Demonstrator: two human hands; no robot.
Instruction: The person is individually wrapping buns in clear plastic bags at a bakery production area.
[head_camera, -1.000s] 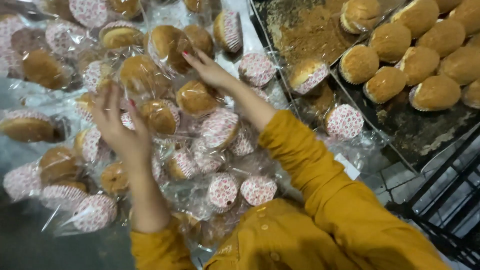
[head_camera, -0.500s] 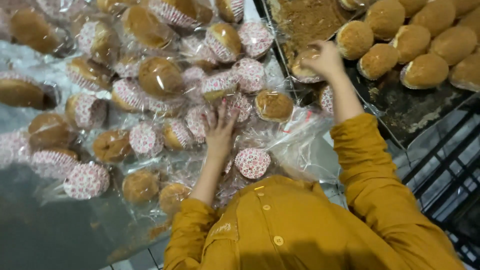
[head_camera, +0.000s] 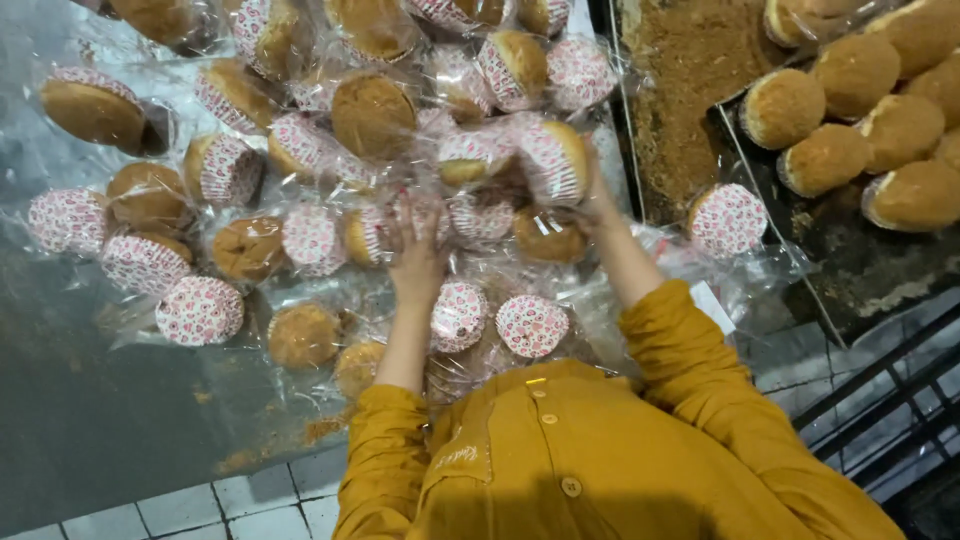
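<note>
Head view: both hands reach into bagged buns heaped on the bench. Left hand lies spread wide on the wrappers, seemingly steadying them; right hand grips one bagged bun near the crumb tray.

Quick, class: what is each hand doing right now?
Left hand: open, fingers spread on the bagged buns.
Right hand: holding a wrapped bun.
</note>
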